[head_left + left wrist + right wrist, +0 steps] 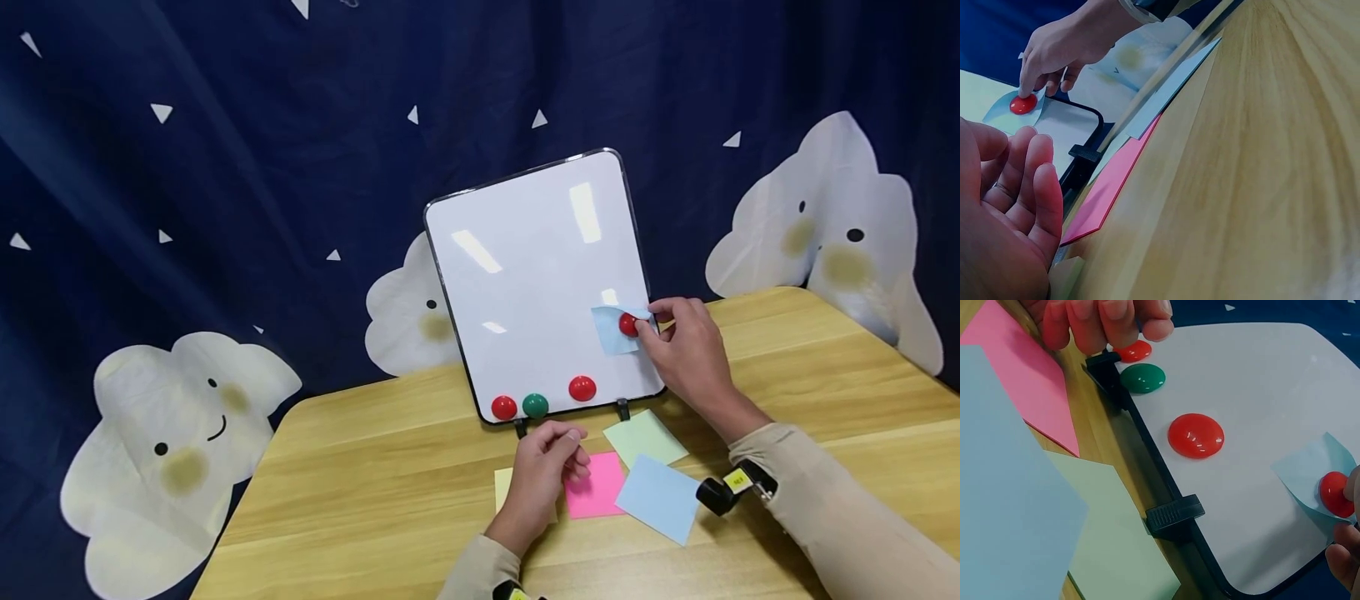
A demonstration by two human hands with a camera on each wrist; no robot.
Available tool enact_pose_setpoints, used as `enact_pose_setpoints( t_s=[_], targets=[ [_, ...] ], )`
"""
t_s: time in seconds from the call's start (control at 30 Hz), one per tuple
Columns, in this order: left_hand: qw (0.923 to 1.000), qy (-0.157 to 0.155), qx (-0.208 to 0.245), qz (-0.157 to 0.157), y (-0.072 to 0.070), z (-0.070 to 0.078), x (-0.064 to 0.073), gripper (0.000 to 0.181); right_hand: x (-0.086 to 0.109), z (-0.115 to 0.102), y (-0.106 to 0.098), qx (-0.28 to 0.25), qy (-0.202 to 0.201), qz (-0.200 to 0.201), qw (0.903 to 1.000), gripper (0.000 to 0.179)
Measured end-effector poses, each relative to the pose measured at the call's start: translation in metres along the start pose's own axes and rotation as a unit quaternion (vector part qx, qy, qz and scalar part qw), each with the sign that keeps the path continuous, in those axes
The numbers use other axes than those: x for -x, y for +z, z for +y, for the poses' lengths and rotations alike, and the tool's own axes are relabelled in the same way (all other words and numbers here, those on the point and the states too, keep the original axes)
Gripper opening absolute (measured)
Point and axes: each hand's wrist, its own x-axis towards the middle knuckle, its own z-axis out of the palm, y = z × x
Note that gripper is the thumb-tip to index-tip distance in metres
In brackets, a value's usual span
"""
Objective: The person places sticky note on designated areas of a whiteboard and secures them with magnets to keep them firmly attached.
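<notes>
A whiteboard (525, 275) with a black frame stands tilted on the table. My right hand (692, 350) is at its right edge, the thumb on a red round magnet (628, 324) that lies over a light-blue sticky note (609, 335). The other fingers are by the board's edge, partly hidden. That note's upper edge curls off the board in the right wrist view. My left hand (542, 475) hovers over the pads in front of the board, fingers loosely curled and holding nothing. Near it are a pink sticky pad (600, 492) and a yellow pad (502, 487), partly covered by the hand.
Along the board's lower edge sit two more red magnets (582, 388) and a green magnet (535, 406). A pale green pad (647, 437) and a blue pad (662, 498) lie on the wooden table (337, 500). Behind hangs a dark blue curtain (262, 167) with cloud prints.
</notes>
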Motion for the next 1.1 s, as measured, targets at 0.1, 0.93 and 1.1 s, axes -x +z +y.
enact_pose_setpoints(
  t_s=[0.1, 0.93, 1.1],
  targets=[
    [1.0000, -0.002, -0.003, 0.002, 0.0003, 0.0012, 0.0006, 0.021, 0.0001, 0.0001, -0.0002, 0.004, -0.003, 0.006, 1.0000, 0.026],
    [1.0000, -0.006, -0.005, 0.004, 0.0007, 0.0001, 0.0006, 0.021, -0.0014, -0.0004, -0.0040, 0.020, -0.006, 0.004, 0.9998, 0.021],
    [1.0000, -0.002, -0.008, 0.002, 0.0006, 0.0006, 0.0006, 0.022, -0.0012, -0.0023, -0.0045, 0.026, 0.004, -0.002, 0.9997, 0.023]
  ],
)
